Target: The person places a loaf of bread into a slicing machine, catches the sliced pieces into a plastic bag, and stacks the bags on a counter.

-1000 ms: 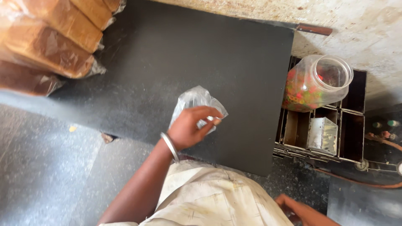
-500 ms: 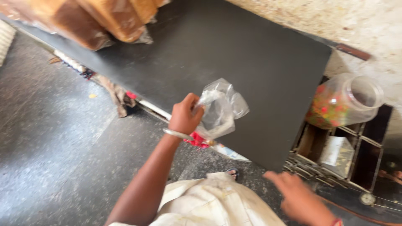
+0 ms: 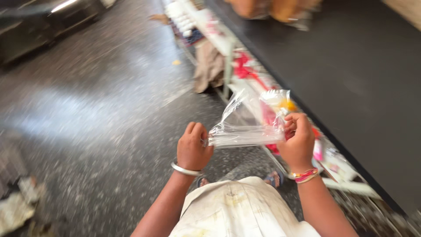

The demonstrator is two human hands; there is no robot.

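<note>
The speckled grey floor (image 3: 101,118) fills the whole left side of the view, from 7 o'clock up to 12 o'clock. At 2 to 4 o'clock lies the dark flat counter top (image 3: 351,79), which runs diagonally from the top middle to the lower right corner. Along its near edge, from 12 o'clock to 4 o'clock, there is a shelf rack (image 3: 210,33) with packets in white, red and pink; they are blurred, so I cannot tell what kind they are. At 1 o'clock, on the far end of the counter, stand some brown wrapped loaves (image 3: 272,8), also blurred. At 6 o'clock is the person's pale shirt (image 3: 241,210). Just above the centre the clear plastic bag (image 3: 250,123) is stretched between both hands, in the air over the floor and beside the rack. The left hand (image 3: 193,147), with a metal bangle (image 3: 185,169) on the wrist, has its fingers closed tight on the left end of the bag. The right hand (image 3: 298,140), with a coloured thread band (image 3: 303,174), pinches the right end of the bag with its fingers together
</note>
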